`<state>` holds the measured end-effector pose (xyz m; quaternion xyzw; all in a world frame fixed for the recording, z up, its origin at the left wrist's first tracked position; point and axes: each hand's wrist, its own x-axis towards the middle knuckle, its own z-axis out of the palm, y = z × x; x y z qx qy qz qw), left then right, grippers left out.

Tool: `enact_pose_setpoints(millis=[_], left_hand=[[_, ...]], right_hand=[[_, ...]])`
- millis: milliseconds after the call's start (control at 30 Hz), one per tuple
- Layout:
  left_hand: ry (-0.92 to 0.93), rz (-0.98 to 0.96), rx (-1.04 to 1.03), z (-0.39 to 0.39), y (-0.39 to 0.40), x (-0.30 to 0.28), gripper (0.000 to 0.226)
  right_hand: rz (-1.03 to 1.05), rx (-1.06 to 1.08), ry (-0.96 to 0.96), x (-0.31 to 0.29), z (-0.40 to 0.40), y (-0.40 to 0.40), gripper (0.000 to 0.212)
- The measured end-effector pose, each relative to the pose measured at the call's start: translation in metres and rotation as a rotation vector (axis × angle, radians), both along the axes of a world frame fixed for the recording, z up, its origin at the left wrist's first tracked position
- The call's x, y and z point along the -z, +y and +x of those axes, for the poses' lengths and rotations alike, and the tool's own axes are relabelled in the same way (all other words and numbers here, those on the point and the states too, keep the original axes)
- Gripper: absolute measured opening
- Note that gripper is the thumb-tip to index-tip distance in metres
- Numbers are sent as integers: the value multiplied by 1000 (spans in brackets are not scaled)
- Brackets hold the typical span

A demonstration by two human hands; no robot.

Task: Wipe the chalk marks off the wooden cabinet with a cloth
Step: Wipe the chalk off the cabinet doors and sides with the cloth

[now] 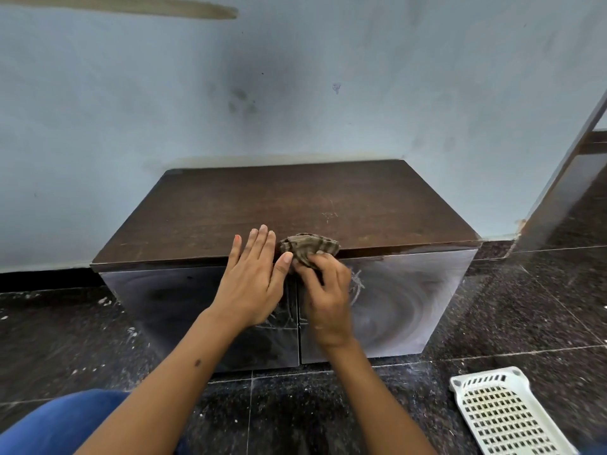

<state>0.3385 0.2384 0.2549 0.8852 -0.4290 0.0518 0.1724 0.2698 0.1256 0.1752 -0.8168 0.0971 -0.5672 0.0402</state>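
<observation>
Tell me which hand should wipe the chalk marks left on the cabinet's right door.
Right hand: it already grips the bunched brown striped cloth beside the white chalk scribble. The left hand lies flat, holding nothing.

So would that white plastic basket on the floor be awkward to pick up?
Probably not. The white perforated plastic basket looks thin-walled and full of holes, so it is likely light for its size. It seems rigid rather than floppy. Lying flat on the dark polished stone floor, it might slide easily if nudged.
</observation>
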Motion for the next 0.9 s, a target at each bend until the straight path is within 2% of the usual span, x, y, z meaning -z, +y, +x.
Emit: enact_pose_setpoints(millis=[100, 200, 300, 433, 533, 600, 700, 900], left_hand=[[12, 7, 1, -1, -1, 1, 96], [-26, 29, -3, 0, -2, 4, 96], [-31, 30, -12, -2, -4, 5, 96], [-21, 25, -20, -5, -7, 5, 98], [-55, 2, 23, -7, -12, 5, 105], [-92, 0, 71, -11, -17, 5, 104], [-134, 28, 122, -18, -22, 9, 95], [-160, 36, 116, -18, -28, 12, 95]], right_hand=[[124, 88, -126, -2, -21, -32, 36], [303, 184, -238, 1, -44, -68, 18], [433, 237, -350, -2, -46, -76, 18], [346, 145, -247, -9, -26, -38, 8], [160, 30, -77, -10, -12, -9, 17], [123, 4, -43, -10, -14, -13, 24], [251, 72, -144, -9, -37, -45, 20], [563, 317, -401, -19, -79, -120, 15]])
